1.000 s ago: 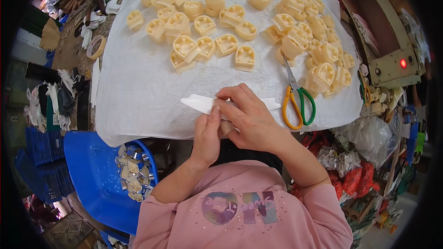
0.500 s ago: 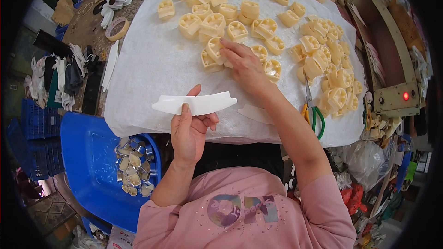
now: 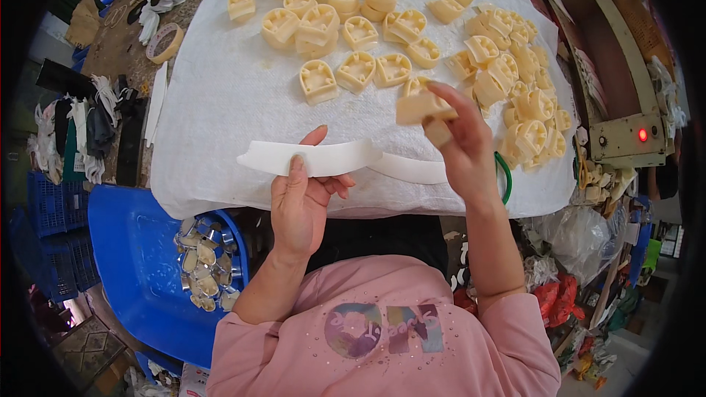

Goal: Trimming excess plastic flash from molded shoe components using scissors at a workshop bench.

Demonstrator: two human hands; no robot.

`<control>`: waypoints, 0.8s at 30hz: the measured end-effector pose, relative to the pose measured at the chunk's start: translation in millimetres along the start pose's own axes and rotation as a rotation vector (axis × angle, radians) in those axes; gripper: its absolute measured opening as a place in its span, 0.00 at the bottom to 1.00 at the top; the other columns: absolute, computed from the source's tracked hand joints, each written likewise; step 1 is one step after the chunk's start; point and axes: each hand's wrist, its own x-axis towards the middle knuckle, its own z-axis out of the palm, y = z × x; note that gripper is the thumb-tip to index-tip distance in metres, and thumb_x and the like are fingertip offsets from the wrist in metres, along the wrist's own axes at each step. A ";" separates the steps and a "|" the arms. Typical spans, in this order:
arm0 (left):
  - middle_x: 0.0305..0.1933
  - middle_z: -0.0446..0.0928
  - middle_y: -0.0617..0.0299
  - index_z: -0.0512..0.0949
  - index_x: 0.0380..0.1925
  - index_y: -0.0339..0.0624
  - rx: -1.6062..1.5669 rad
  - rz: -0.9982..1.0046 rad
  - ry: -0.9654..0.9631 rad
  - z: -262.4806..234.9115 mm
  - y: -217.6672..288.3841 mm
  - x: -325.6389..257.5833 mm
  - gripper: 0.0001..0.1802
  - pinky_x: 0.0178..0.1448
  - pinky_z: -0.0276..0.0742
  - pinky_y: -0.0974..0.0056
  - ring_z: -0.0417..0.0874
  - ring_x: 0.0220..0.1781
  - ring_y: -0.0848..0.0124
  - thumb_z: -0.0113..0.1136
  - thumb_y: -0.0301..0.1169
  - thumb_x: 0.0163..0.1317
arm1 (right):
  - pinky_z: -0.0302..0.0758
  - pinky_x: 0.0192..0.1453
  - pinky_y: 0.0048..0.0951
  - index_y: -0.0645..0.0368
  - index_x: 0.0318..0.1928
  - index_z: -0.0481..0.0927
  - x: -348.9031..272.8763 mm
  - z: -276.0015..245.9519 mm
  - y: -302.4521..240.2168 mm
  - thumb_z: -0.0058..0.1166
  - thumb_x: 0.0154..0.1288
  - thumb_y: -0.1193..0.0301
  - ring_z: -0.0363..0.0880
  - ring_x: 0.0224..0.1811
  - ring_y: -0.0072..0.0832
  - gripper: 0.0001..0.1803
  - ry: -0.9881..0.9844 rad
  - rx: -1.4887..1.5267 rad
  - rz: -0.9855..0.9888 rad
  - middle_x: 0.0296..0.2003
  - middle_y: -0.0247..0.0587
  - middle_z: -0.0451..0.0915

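Grasping a curved white strip (image 3: 320,158) between thumb and fingers, the left hand (image 3: 300,209) hovers over the cloth-covered tabletop's (image 3: 213,117) near edge. The right hand (image 3: 471,148) grips a slightly blurred cream block (image 3: 418,109), lifted clear. A second white strip (image 3: 413,170) lies between the hands; loose cream blocks (image 3: 318,82) spread farther back.

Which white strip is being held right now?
The white strip in the left hand; the similar strip just to its right lies unheld on the white cloth.
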 end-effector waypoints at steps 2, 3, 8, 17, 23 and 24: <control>0.39 0.77 0.54 0.60 0.63 0.31 0.026 -0.006 -0.052 1.9 -3.7 -4.0 0.28 0.38 0.71 0.66 0.76 0.36 0.70 0.33 0.42 0.73 | 0.71 0.51 0.27 0.57 0.61 0.67 -25.4 -1.3 -15.2 0.53 0.59 0.86 0.73 0.48 0.28 0.28 0.014 -0.020 -0.017 0.44 0.44 0.74; 0.42 0.76 0.54 0.60 0.63 0.31 0.048 -0.014 -0.108 2.7 -6.6 -3.8 0.28 0.40 0.71 0.66 0.76 0.38 0.70 0.34 0.42 0.73 | 0.72 0.49 0.29 0.56 0.59 0.68 -37.3 0.4 -18.6 0.54 0.58 0.85 0.73 0.47 0.30 0.28 0.068 0.105 -0.048 0.46 0.46 0.73; 0.53 0.72 0.53 0.60 0.62 0.29 0.095 -0.005 -0.122 20.7 -27.1 -8.8 0.26 0.53 0.68 0.65 0.73 0.51 0.70 0.35 0.39 0.73 | 0.75 0.46 0.33 0.56 0.54 0.70 -63.9 -4.0 -12.6 0.57 0.56 0.84 0.73 0.46 0.35 0.25 0.071 -0.035 -0.319 0.49 0.52 0.70; 0.60 0.67 0.46 0.60 0.61 0.26 -0.038 -0.140 -0.264 62.1 -31.0 -23.8 0.25 0.67 0.63 0.61 0.69 0.63 0.63 0.34 0.36 0.73 | 0.75 0.47 0.33 0.55 0.53 0.72 -78.7 6.7 12.9 0.49 0.48 0.92 0.73 0.47 0.43 0.30 0.183 -0.048 -0.538 0.49 0.53 0.70; 0.62 0.66 0.43 0.59 0.61 0.27 0.047 -0.141 -0.281 68.0 -31.5 -26.5 0.27 0.66 0.66 0.58 0.69 0.63 0.60 0.33 0.40 0.72 | 0.73 0.46 0.35 0.55 0.52 0.73 -80.3 0.5 16.4 0.51 0.46 0.91 0.74 0.46 0.42 0.30 0.254 -0.113 -0.583 0.48 0.48 0.74; 0.62 0.66 0.43 0.59 0.61 0.27 0.070 -0.131 -0.276 68.8 -31.8 -27.0 0.27 0.67 0.65 0.58 0.69 0.63 0.59 0.33 0.40 0.72 | 0.73 0.46 0.34 0.55 0.52 0.73 -80.3 0.2 16.2 0.51 0.46 0.91 0.74 0.45 0.41 0.30 0.261 -0.114 -0.589 0.47 0.48 0.74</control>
